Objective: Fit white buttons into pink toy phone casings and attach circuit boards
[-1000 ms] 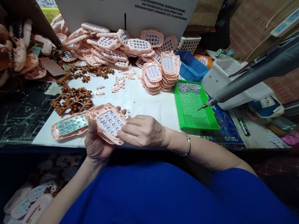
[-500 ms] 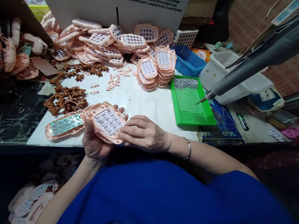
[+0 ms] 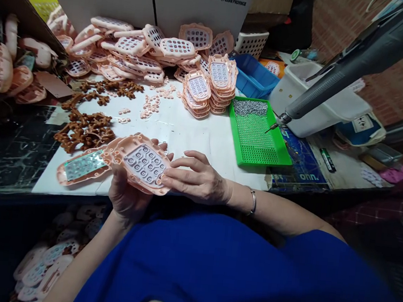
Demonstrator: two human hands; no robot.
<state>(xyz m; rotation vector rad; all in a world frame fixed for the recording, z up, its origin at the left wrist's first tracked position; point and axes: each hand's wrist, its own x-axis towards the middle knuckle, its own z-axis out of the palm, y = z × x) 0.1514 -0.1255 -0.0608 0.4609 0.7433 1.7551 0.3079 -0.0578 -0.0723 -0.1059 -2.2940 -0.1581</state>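
Note:
A pink toy phone shell [image 3: 145,165] with a pale keypad sheet in it rests tilted in my left hand [image 3: 128,200]. My left thumb lies over its near left edge, and the fingertips show behind its far side. At its right edge, my right hand [image 3: 199,178] touches the keypad's corner with its fingers; the upper fingers stand a little apart from the rest. A second pink shell half [image 3: 85,166], holding a green see-through circuit sheet, joins the left side and lies over the white table sheet.
Brown plastic bear-like parts [image 3: 85,130] lie at left. Piled pink shells [image 3: 132,52] and stacked keypad shells [image 3: 197,93] stand behind. A green basket [image 3: 258,149] holds small screws. An electric screwdriver [image 3: 321,93] hangs over it. A blue bin [image 3: 252,82] and white tub [image 3: 319,110] stand beyond.
My right hand's upper fingers have lifted slightly off the shell, while the lower ones stay at its edge. The shell remains in my left hand. The view has shifted slightly.

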